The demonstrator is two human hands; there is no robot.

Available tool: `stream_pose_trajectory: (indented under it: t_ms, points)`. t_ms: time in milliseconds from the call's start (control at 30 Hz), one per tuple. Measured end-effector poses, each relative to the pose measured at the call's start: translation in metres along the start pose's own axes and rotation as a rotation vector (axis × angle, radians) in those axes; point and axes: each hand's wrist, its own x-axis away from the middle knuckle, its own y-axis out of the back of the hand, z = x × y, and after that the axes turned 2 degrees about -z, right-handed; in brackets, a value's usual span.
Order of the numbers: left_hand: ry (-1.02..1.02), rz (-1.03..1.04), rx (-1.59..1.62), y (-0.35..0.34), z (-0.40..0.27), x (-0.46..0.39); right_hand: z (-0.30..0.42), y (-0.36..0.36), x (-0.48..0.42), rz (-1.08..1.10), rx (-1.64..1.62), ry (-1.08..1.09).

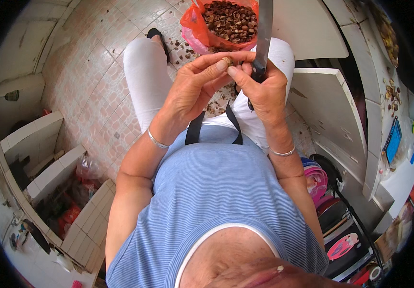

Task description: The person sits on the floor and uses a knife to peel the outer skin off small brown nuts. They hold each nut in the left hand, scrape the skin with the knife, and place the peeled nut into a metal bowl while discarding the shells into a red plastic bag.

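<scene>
My left hand (192,82) pinches a small brown nut (227,60) between thumb and fingers, above my lap. The thumb tip of my right hand (266,86) meets it there. In that same right hand I hold a kitchen knife by its black handle (258,71), and its broad steel blade (265,28) points away from me. Just beyond my hands, an open orange-red plastic bag (191,25) holds a heap of brown nut shells (230,21). My fingers hide part of the nut and the handle.
Shell bits (185,54) litter the tiled floor (98,82) around the bag and between my legs. A pale cabinet door (331,104) stands ajar at my right, below a counter (374,126) bearing more fragments (392,93) and a blue item (393,140). Tiled shelf compartments (53,176) line the left.
</scene>
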Motion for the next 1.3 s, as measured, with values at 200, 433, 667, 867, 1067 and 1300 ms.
stream_pose_trajectory:
  t_ms: [200,433,667,867,1067,1300]
  points:
    - [-0.156,-0.025,0.259,0.015,-0.001,-0.01,0.019,0.016,0.014,-0.027,0.067,0.01]
    - [-0.401,-0.122,0.144,0.018,-0.014,-0.007,0.016,0.028,0.058,0.119,0.702,0.378]
    - [-0.515,-0.139,0.004,0.016,-0.014,-0.005,0.021,0.023,0.071,0.155,0.806,0.346]
    - [-0.547,-0.167,-0.029,0.015,-0.013,-0.003,0.016,0.023,0.07,0.154,0.809,0.357]
    - [-0.539,-0.197,-0.02,0.015,-0.012,-0.003,0.015,0.024,0.073,0.155,0.824,0.346]
    - [-0.531,-0.179,-0.016,0.018,-0.009,-0.002,0.008,0.023,0.074,0.137,0.834,0.354]
